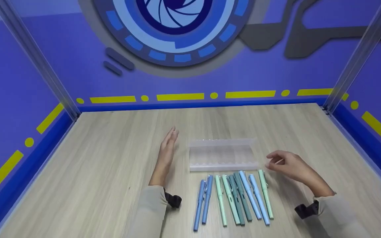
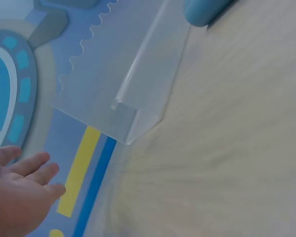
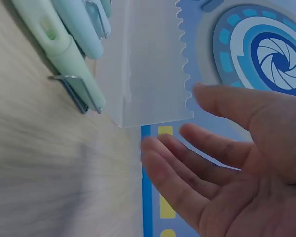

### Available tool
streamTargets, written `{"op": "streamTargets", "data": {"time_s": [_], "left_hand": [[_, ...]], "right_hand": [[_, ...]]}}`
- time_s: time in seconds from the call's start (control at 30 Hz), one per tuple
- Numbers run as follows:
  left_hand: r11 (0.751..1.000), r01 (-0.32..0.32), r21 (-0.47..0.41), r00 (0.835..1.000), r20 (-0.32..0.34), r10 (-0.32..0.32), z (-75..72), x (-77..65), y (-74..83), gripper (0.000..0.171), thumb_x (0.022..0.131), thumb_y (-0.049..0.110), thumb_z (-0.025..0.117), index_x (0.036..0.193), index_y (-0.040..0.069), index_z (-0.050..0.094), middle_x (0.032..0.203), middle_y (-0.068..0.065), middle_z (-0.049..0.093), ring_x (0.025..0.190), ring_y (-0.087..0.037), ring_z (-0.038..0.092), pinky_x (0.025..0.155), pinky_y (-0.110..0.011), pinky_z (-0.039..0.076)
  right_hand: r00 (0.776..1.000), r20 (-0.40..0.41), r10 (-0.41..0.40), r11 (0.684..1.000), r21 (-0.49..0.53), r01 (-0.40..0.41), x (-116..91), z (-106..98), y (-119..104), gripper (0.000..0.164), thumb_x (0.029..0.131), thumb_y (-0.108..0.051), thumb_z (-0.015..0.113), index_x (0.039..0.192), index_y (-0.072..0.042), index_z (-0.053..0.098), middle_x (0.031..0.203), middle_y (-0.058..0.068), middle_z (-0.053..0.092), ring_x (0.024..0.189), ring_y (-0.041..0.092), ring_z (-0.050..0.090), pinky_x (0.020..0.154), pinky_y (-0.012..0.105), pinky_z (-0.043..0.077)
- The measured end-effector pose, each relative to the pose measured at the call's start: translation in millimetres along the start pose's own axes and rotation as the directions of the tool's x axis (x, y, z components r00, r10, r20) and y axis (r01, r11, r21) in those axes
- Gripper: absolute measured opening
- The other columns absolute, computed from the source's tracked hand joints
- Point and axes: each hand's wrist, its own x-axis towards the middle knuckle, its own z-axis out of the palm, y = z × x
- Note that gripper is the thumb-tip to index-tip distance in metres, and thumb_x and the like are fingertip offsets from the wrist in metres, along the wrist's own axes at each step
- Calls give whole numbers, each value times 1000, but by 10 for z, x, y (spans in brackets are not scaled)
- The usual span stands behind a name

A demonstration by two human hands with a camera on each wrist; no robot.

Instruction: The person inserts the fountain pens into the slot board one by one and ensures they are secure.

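A translucent plastic holder [image 1: 222, 155] with scalloped edges stands on the table between the hands. In front of it lies a row of capped pens with clips: blue pens [image 1: 207, 200] at the left, then mint green pens [image 1: 221, 201], dark teal pens [image 1: 243, 198], light blue pens [image 1: 251, 196] and a mint green pen [image 1: 266, 195] at the right end. My left hand [image 1: 166, 152] is left of the holder, fingers extended, holding nothing. To the holder's right, near the last green pen's clip end, my right hand [image 1: 289, 165] has loosely bent fingers around nothing.
The wood-grain table [image 1: 111, 172] is bounded by blue printed panels [image 1: 61, 49] at the back and sides. Metal posts [image 1: 359, 56] stand at both back corners. A black wrist camera [image 1: 173, 200] is strapped at the left sleeve, another wrist camera [image 1: 307, 210] at the right.
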Motion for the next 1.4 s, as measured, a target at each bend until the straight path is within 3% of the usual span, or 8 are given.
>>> {"op": "streamTargets", "data": {"time_s": [0.13, 0.3, 0.47, 0.73, 0.97, 1.1, 1.27, 1.4], "left_hand": [[986, 19, -163, 999, 29, -15, 11, 17, -107, 60, 104, 44, 33, 150, 6, 28, 152, -17, 37, 145, -28, 29, 123, -42, 17], [932, 128, -338, 991, 71, -110, 40, -15, -221, 59, 101, 49, 37, 148, 14, 35, 151, -7, 42, 145, -19, 28, 124, -37, 16], [909, 130, -395, 990, 103, -97, 92, -11, -284, 56, 102, 47, 37, 146, 12, 38, 150, -7, 43, 145, -20, 28, 123, -38, 17], [918, 122, -378, 989, 121, -82, 210, 55, -316, 51, 102, 39, 43, 140, 4, 46, 145, -11, 49, 143, -21, 33, 123, -34, 19], [928, 106, -358, 993, 92, -78, 290, 83, -314, 37, 102, 26, 48, 124, 0, 60, 135, -10, 58, 140, -20, 38, 121, -30, 26], [941, 105, -321, 994, 69, -87, 305, 87, -328, 34, 99, 28, 52, 120, 4, 64, 130, -6, 61, 136, -17, 44, 119, -29, 29], [974, 94, -205, 995, 46, -86, 310, 86, -345, 33, 98, 34, 53, 117, 11, 66, 128, -1, 63, 132, -15, 47, 117, -29, 33], [986, 87, -139, 996, 36, -83, 322, 89, -357, 32, 98, 37, 53, 116, 14, 67, 127, 0, 63, 131, -14, 48, 116, -30, 34]], "right_hand": [[990, 137, 42, 995, 86, -54, 3, 35, 72, 38, 89, -17, 66, 117, 7, 57, 96, 13, 65, 82, 23, 67, 65, 30, 57], [963, 248, 107, 970, 186, -155, 34, 96, 154, 35, 89, -12, 63, 116, 9, 54, 91, 12, 64, 75, 22, 68, 64, 34, 59], [951, 281, 130, 961, 199, -190, 58, 157, 197, 34, 87, -10, 62, 114, 9, 55, 89, 10, 64, 74, 18, 67, 64, 30, 59], [941, 320, 110, 945, 260, -199, 73, 232, 231, 40, 89, -16, 67, 114, 11, 51, 86, 10, 62, 71, 18, 66, 61, 29, 59], [947, 289, 137, 952, 224, -207, 103, 285, 192, 38, 86, -18, 70, 109, 7, 52, 83, 10, 63, 69, 17, 65, 60, 30, 59], [952, 270, 147, 957, 205, -206, 115, 312, 156, 39, 85, -21, 71, 107, 5, 53, 82, 9, 62, 67, 17, 63, 59, 31, 59], [953, 263, 151, 959, 197, -206, 129, 337, 130, 41, 85, -24, 73, 108, 4, 53, 80, 8, 60, 64, 17, 62, 57, 31, 58], [956, 254, 148, 962, 186, -198, 140, 358, 124, 41, 85, -23, 74, 107, 4, 53, 78, 7, 60, 61, 16, 61, 55, 30, 56]]}}
